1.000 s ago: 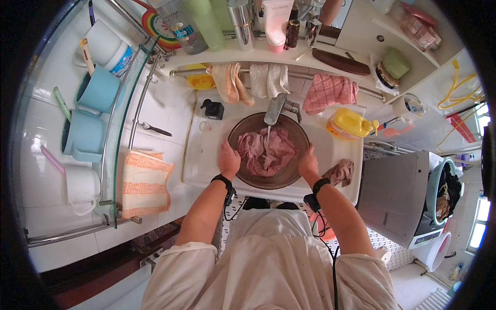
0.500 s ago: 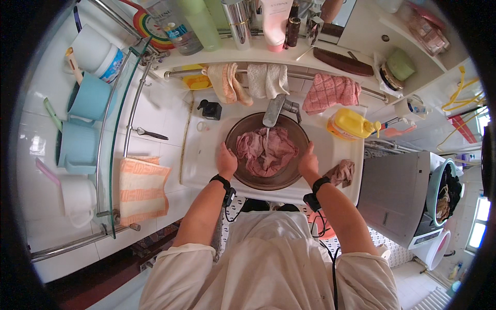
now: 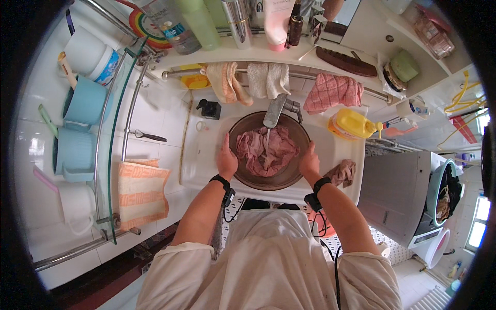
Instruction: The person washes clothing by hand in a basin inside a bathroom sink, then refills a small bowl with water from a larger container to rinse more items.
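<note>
A round brown basin (image 3: pixel 281 184) stands in the white sink (image 3: pixel 206 170) under the faucet (image 3: pixel 274 112). Inside it lies a crumpled dusty-pink cloth (image 3: pixel 266 152), and a thin stream of water runs from the spout onto it. My left hand (image 3: pixel 227 159) grips the basin's left rim, its fingers partly hidden by the wall. On the opposite side my right hand (image 3: pixel 309 163) grips the right rim. A small brownish-pink rag (image 3: pixel 342 173) lies on the sink's edge, to the right of my right hand.
Behind the faucet, towels (image 3: pixel 268 80) hang on a rail. A yellow pump bottle (image 3: pixel 349 124) stands right of the basin, and a black dispenser (image 3: pixel 210 109) at back left. Cups (image 3: pixel 77 152) line a glass shelf at left. A washing machine (image 3: pixel 395 194) is at right.
Both hands stay on the basin rim and the water keeps running. The view has shifted very slightly; nothing else has visibly moved.
</note>
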`<action>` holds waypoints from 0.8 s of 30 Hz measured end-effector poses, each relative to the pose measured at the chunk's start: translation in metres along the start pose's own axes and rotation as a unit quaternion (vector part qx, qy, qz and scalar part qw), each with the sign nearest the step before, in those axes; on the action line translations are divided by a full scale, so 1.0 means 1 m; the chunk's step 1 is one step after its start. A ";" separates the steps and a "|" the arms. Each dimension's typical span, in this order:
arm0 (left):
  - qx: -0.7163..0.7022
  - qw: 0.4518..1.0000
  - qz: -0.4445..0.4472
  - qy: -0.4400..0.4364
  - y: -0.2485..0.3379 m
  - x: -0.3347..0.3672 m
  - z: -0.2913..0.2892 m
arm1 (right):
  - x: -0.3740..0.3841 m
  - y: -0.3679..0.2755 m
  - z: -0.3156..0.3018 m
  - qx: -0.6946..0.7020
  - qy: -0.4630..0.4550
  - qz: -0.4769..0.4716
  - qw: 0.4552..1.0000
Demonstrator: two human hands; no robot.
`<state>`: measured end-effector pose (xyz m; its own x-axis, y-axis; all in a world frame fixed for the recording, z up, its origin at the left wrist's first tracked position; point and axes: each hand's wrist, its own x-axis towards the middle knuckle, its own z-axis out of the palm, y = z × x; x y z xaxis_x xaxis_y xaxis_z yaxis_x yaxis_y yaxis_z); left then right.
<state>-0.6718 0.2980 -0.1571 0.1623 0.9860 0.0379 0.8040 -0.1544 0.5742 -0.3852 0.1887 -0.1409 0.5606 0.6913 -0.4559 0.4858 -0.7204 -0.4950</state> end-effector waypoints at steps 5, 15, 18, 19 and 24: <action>0.000 0.999 -0.030 -0.020 -0.001 0.002 -0.001 | 0.001 -0.001 -0.001 0.009 -0.008 -0.008 1.000; -0.009 1.000 0.004 0.022 0.000 0.000 0.005 | 0.000 0.001 0.001 0.003 0.003 -0.007 1.000; -0.009 1.000 0.007 0.028 -0.001 0.002 0.006 | 0.007 0.009 0.007 -0.008 0.020 -0.050 0.999; -0.010 0.999 0.008 0.034 -0.004 0.003 0.006 | 0.007 0.008 0.006 -0.009 0.019 -0.049 0.999; -0.016 0.999 0.018 0.033 -0.005 0.001 0.008 | -0.001 -0.007 -0.004 0.005 0.005 -0.016 1.000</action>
<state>-0.6718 0.2991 -0.1664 0.1521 0.9819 0.1131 0.7791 -0.1895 0.5976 -0.3863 0.1932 -0.1343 0.5519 0.7131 -0.4324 0.4969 -0.6976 -0.5163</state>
